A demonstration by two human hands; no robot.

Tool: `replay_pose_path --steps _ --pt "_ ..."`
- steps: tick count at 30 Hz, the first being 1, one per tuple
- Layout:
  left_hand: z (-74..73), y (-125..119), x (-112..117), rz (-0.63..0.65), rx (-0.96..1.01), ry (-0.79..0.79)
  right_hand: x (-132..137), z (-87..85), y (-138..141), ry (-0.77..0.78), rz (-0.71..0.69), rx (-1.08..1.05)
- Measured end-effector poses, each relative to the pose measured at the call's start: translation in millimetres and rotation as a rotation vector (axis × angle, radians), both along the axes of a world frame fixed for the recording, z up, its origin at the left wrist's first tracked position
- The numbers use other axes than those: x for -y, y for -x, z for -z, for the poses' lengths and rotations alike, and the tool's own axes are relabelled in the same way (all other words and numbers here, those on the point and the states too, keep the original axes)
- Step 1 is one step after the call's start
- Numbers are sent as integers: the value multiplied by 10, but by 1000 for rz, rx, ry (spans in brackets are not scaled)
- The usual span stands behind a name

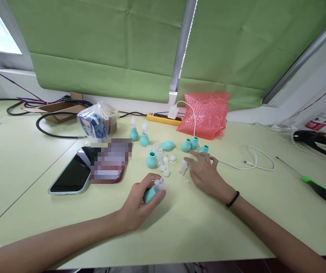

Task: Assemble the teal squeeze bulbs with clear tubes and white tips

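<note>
My left hand [140, 203] is closed around a teal rubber bulb [150, 194] with a clear tip, low over the table. My right hand [207, 172] lies flat with its fingers stretched out, its fingertips touching a teal bulb [203, 149] and close to a small clear tip [183, 167]. Between the hands lies a pile of clear tips [163, 163]. More teal bulbs stand around it: one [151, 160] by the pile, two with clear tips fitted [139, 135] at the back, one lying on its side [168, 145], and a pair [190, 144] near my right fingers.
A phone [73, 174] and a dark red case [110, 163] lie at the left. Behind are a plastic bag with a carton [97, 121], a cardboard box [59, 110], a yellow power strip [164, 118], pink bubble wrap [205, 113] and a white cable [248, 161]. A green-handled tool [320, 191] lies right.
</note>
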State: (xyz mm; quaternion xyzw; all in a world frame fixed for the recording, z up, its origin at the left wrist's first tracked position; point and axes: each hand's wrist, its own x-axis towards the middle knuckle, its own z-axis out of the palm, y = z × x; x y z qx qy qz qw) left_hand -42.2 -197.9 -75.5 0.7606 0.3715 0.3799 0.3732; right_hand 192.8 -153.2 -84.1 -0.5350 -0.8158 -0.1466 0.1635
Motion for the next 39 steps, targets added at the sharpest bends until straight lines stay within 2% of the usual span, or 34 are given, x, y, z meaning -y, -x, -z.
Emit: replay_pose_path --steps 5,10,14,18,19,22,24,27,30,39 --pt "-49 -2 0 93 -89 31 -15 5 5 56 -72 54" --pt "-49 3 4 82 -151 0 -27 36 30 61 -127 -41" --pt "-43 -7 0 68 -179 -30 -35 40 -4 -69 -201 -151" --pt "-26 -21 -15 47 -168 -40 110 -90 53 -235 -367 -394" --pt "-20 -24 -18 46 -169 -50 171 -129 90 -204 -407 -477" --pt "-6 -30 -18 43 -199 -88 353 -204 215 66 -523 -640" --pt "-3 -32 -12 39 -217 -103 432 -211 277 209 -586 -730" --pt "-6 -31 -4 51 -228 -115 465 -191 308 340 -627 -878" --pt "-8 -27 -5 71 -237 -128 441 -172 295 456 -621 -986" --pt "42 -5 2 126 -246 -232 396 -71 275 910 -452 -1352"
